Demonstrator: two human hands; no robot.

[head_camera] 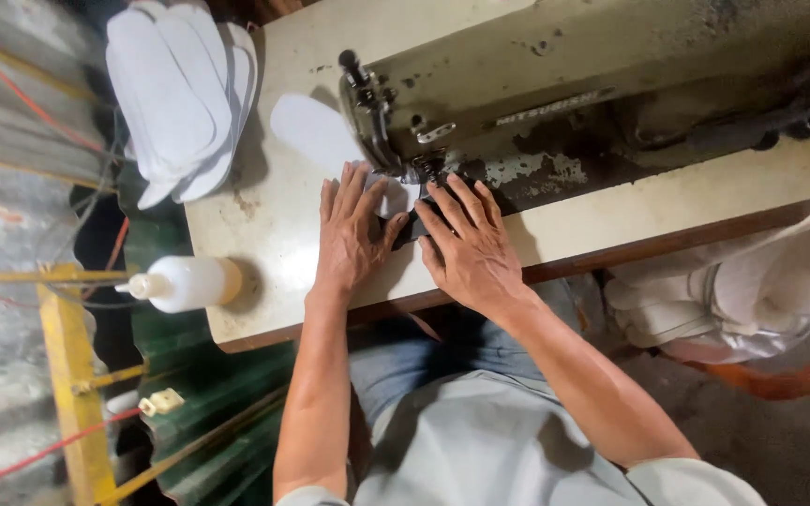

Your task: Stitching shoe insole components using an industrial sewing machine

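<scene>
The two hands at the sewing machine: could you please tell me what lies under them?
Under the left hand and right hand lies a white, sole-shaped piece, flat on the sewing table. Its far end shows towards the stack of white pieces; the part beneath the palms and the needle area is covered.

Sewing machine (555,103) blocks ahead; table (255,225) left open.

Head-worn camera, looking steeply down, close over sewing table (264,234)
</scene>
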